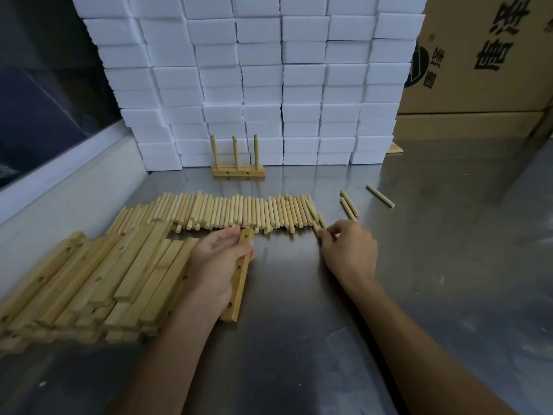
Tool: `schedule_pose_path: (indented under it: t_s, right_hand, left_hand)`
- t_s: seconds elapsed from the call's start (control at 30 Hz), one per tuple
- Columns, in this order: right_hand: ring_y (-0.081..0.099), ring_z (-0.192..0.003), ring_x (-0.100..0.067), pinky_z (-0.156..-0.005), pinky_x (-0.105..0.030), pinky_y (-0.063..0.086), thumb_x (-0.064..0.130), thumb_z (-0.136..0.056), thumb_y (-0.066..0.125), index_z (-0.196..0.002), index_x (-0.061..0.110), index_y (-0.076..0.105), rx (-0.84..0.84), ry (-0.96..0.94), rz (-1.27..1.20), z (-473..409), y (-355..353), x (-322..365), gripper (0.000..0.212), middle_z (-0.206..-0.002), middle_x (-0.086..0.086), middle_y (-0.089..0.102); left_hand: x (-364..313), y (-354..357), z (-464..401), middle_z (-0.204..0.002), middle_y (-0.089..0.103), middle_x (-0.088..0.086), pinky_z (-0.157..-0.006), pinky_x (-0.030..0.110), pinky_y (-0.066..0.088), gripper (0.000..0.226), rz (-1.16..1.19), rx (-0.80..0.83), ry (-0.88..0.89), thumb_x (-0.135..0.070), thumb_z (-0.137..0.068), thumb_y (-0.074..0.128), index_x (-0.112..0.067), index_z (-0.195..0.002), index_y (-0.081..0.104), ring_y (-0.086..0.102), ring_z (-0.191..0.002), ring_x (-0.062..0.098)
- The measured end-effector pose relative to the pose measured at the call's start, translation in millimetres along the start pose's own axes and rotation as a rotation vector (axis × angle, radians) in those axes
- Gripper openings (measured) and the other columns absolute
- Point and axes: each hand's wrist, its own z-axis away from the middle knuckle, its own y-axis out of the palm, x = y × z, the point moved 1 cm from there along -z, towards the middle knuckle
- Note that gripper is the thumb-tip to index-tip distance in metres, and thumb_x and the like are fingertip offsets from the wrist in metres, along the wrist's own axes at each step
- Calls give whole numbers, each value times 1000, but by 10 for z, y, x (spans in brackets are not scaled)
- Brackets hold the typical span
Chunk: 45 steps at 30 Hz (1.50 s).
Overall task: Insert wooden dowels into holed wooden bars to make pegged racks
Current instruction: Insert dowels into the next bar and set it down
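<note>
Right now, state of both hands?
Left hand: grips a holed wooden bar, lifted off the bar pile.
Right hand: fingertips pinch a dowel at the right end of the dowel row.

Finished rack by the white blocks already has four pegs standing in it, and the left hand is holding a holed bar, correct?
Not quite: the head view shows three pegs upright in the finished rack, not four. The left hand does hold a holed bar.

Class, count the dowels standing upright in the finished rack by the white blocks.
3, all upright in the finished rack: left dowel, middle dowel, right dowel. None look hidden.
</note>
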Motion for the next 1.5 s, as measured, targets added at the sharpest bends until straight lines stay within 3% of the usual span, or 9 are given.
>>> schedule_pose_path:
  t_s: [0.23, 0.33, 0.47, 0.57, 0.63, 0.77, 0.97, 1.3, 1.5]
  right_hand:
    - [65, -83, -26, -75, -35, 50, 21, -93, 61, -99, 12, 70, 18, 14, 30, 21, -13, 17, 14, -91, -6, 71]
    - [63, -81, -29, -69, -35, 43, 15, -90, 56, -98, 8, 68, 31, -4, 102, 24, -8, 27, 16, -92, -10, 68]
    - [55, -97, -32, -83, -39, 44, 9, -89, 56, -117, 6, 60, 45, 56, 100, 19, 10, 13, 29, -113, -15, 57]
    - [53, -96, -27, -85, -38, 49, 1, -87, 57, -130, 6, 52, 4, 50, -40, 29, -2, 13, 44, -124, -14, 45]
    - [54, -88, -24, -78, -38, 51, 2, -91, 54, -128, 6, 53, -62, -38, -135, 59, -21, 39, 37, -119, -11, 46]
    - [53, -72, -15, -63, -37, 45, 21, -101, 45, -103, 11, 58, -105, -279, -273, 175, -46, 119, 16, -81, 2, 56]
    - [45, -57, -13, -53, -31, 38, 59, -93, 42, -78, 14, 54, -38, -415, -338, 412, -48, 274, 50, -63, 4, 50]
    - [53, -64, -16, -59, -37, 46, 18, -99, 59, -91, 6, 69, -58, -572, -458, 449, -38, 308, 17, -73, -1, 61]
    - [56, -69, -15, -63, -36, 48, 14, -98, 59, -104, 6, 72, -55, -637, -419, 452, -28, 300, 16, -80, -3, 67]
  left_hand:
    - [9, -60, -12, -106, 74, 13, -72, 26, 59, 47, 245, 155, -21, 9, -75, 71, -4, -119, 62, 73, -89, 20]
    - [42, -78, -16, -95, 74, 7, -69, 26, 58, 41, 244, 213, -2, 3, -77, 72, -3, -117, 66, 71, -79, 17]
    - [74, -54, -8, -71, 68, 3, -56, 28, 56, 17, 177, 160, 33, -14, -89, 69, -6, -104, 71, 65, -59, 16]
    - [76, -26, -9, -73, 67, 0, -40, 27, 46, 15, 40, 114, 152, -26, -95, 64, -16, -105, 63, 59, -46, 18]
    - [87, -16, 2, -72, 67, -1, -36, 25, 38, 16, -8, 134, 205, -28, -98, 59, -19, -111, 60, 54, -42, 19]
    - [82, -46, 45, -73, 66, 5, -37, 27, 38, 21, 42, 234, 229, -10, -96, 56, -9, -116, 63, 54, -46, 22]
    - [91, -49, 121, -92, 73, 8, -47, 26, 48, 21, -4, 398, 229, -13, -94, 63, -21, -110, 72, 62, -59, 21]
    - [109, -35, 195, -91, 73, 4, -42, 26, 43, 29, -82, 453, 270, -18, -92, 67, -23, -121, 70, 56, -53, 17]
    - [100, 22, 221, -87, 71, 4, -42, 26, 41, 34, -97, 442, 322, -16, -90, 68, -25, -123, 68, 52, -54, 17]
